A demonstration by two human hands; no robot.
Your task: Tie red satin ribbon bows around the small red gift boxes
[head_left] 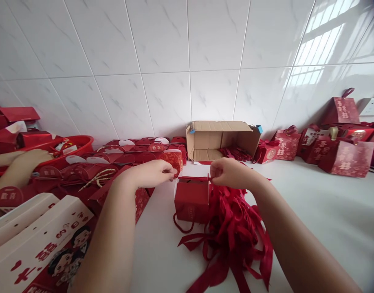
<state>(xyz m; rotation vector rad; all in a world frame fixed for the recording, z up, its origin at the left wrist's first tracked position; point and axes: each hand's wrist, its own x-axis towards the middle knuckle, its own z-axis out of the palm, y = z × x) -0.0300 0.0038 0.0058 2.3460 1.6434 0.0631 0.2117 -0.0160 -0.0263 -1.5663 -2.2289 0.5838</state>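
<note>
A small red gift box (pixel 191 201) stands on the white counter in front of me, its top open. My left hand (pixel 152 173) is closed in a pinch at the box's upper left edge. My right hand (pixel 229 173) pinches a thin red ribbon at the box's upper right edge. A loose heap of red ribbons (pixel 236 236) lies right of the box and under my right forearm.
Several finished red boxes (pixel 119 156) are lined up at the left. Another person's hand (pixel 31 156) reaches by a red basin (pixel 83 142). An open cardboard carton (pixel 220 140) lies against the tiled wall. Red gift bags (pixel 342 150) stand at the right. White printed cartons (pixel 37 240) sit near left.
</note>
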